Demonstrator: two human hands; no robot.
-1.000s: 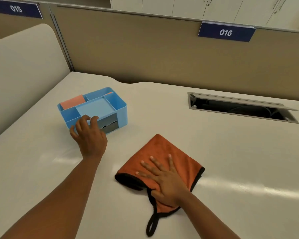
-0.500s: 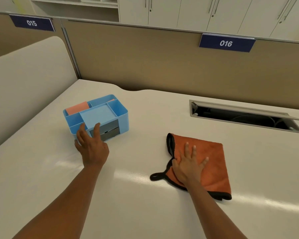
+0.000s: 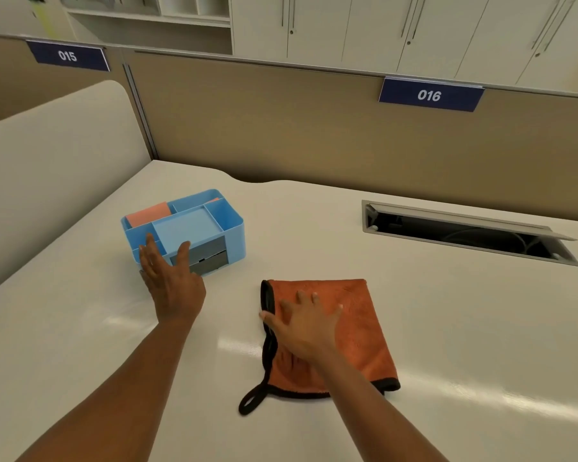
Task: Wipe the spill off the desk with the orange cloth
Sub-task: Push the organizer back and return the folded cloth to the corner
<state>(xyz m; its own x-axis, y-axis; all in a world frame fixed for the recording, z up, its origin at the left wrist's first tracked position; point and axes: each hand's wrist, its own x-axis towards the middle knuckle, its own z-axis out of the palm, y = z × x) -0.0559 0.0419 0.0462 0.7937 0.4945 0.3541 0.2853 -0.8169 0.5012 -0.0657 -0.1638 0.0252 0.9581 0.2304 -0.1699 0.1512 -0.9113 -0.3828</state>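
Note:
The orange cloth, edged in black with a black hanging loop, lies folded flat on the white desk near the middle. My right hand rests palm-down on the cloth's left half, fingers spread, pressing it to the desk. My left hand is flat with fingers apart, touching the near side of a blue desk organizer; it holds nothing. I cannot make out any spill on the desk surface.
The blue organizer holds orange sticky notes and has a grey drawer. An open cable slot is cut into the desk at the right rear. Beige partitions stand behind and to the left, with tags 015 and 016.
My right hand slid the cloth from near me outward to the right, then slightly back left; the cloth turned so its loop points toward me. My left hand stayed by the organizer, fingers now straighter.

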